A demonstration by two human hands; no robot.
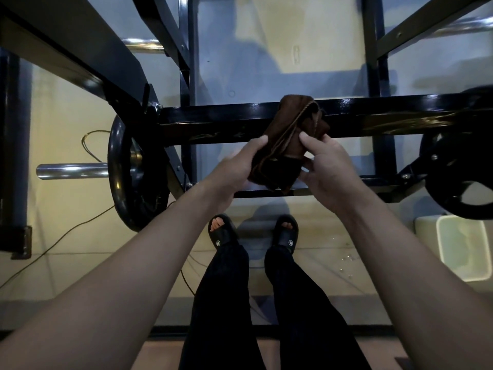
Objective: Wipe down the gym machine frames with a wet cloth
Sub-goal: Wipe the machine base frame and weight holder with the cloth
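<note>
A dark brown cloth hangs bunched in front of the glossy black horizontal frame bar of the gym machine. My left hand grips the cloth's left side with the thumb on top. My right hand pinches its right side, thumb pressed against the fabric. The upper end of the cloth lies against the bar. A lower black crossbar runs behind my hands.
A black weight plate on a chrome sleeve stands at the left, another plate at the right. A pale basin sits on the floor at the right, with water drops beside it. A thin cable trails across the floor. My sandalled feet stand below the bars.
</note>
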